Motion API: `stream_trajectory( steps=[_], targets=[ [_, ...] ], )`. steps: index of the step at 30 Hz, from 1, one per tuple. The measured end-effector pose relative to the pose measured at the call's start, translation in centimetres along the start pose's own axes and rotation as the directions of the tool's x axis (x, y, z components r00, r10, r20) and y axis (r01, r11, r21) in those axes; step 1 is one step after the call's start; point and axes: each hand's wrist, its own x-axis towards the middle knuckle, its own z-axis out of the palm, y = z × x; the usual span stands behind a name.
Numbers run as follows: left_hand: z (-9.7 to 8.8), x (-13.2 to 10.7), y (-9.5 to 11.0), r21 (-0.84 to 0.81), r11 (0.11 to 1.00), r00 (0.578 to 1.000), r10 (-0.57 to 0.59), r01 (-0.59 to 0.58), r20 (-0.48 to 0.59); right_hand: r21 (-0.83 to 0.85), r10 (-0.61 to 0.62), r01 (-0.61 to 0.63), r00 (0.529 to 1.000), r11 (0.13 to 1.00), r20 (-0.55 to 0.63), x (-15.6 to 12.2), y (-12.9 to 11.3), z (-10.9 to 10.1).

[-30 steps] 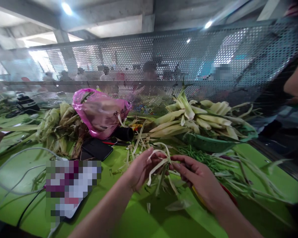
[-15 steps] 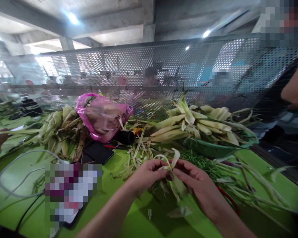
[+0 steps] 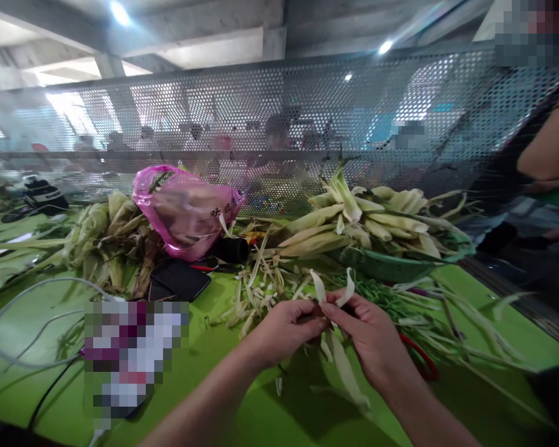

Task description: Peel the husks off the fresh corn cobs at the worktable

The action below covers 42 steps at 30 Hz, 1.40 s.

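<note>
Far back, behind everything: long grey perforated metal screen (image 3: 261, 118). Below it, bright green flat table top (image 3: 242, 403), strewn with pale trimmings. Far right on it: green plastic basket (image 3: 391, 267), heaped with pale peeled stalks (image 3: 377, 220). Far left: crumpled pink plastic bag (image 3: 186, 211), and just nearer, a flat black phone (image 3: 179, 279). Near centre, above the table: left hand (image 3: 286, 326) and right hand (image 3: 372, 338), fingertips meeting, each closed in a pinch on the pale yellow-green leaf husk (image 3: 347, 379). Sits between both hands, gripped at its middle; sticks up in two short curled tips over the fingers and hangs in a long strip under the right palm, well apart from the basket.
</note>
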Motion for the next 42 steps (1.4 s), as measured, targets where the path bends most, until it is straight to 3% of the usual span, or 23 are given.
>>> stream_trajectory(
  steps=[2, 5, 8, 13, 17, 20, 24, 25, 29, 35, 42],
  targets=[
    [0.0, 0.1, -0.2, -0.004, 1.0, 0.999, -0.005, 0.005, -0.04, -0.028, -0.007, 0.007, 1.0, 1.0, 0.002, 0.0, -0.3, 0.1],
    [-0.1, 0.4, -0.3, -0.074, 0.997, 0.981, 0.005, -0.019, -0.193, 0.003, 0.01, -0.01, 0.998, 1.0, 0.06, -0.1, -1.1, 0.2],
    [-0.6, 0.6, -0.3, -0.169, 0.984, 0.956, 0.005, -0.057, -0.295, -0.096, -0.003, 0.017, 0.99, 0.995, 0.138, -0.2, -1.5, 0.2],
    [-1.5, 0.6, 0.0, -0.187, 0.982, 0.953, -0.084, 0.029, -0.291, -0.325, -0.116, 0.178, 0.973, 0.929, 0.202, 0.0, -1.2, -0.1],
    [-1.6, 0.6, 0.4, -0.229, 0.97, 0.969, -0.129, 0.079, -0.212, -0.508, -0.273, 0.317, 0.948, 0.801, 0.162, 0.3, -0.5, -0.7],
    [-1.6, 0.7, 0.5, -0.276, 0.96, 0.973, -0.098, 0.038, -0.208, -0.561, -0.407, 0.405, 0.904, 0.722, 0.128, 0.4, -0.2, -1.0],
    [-1.6, 0.8, 0.5, -0.321, 0.947, 0.958, -0.063, -0.032, -0.28, -0.598, -0.592, 0.485, 0.806, 0.638, 0.023, -0.1, -0.5, -0.8],
    [-1.6, 0.9, 0.5, -0.323, 0.945, 0.951, -0.057, -0.047, -0.304, -0.597, -0.589, 0.488, 0.808, 0.636, 0.033, -0.4, -0.7, -0.6],
    [-1.5, 1.1, 0.3, -0.307, 0.947, 0.919, -0.034, -0.097, -0.394, -0.561, -0.426, 0.442, 0.889, 0.7, 0.169, -1.3, -1.0, 0.1],
    [-1.4, 1.3, -0.3, -0.224, 0.96, 0.888, 0.046, -0.166, -0.458, -0.605, -0.3, 0.356, 0.933, 0.712, 0.196, -1.2, -0.3, 1.0],
    [-1.2, 1.2, -1.2, -0.166, 0.968, 0.884, 0.095, -0.19, -0.458, -0.718, -0.366, 0.441, 0.89, 0.538, 0.273, -0.7, 1.0, 1.7]
  ],
)
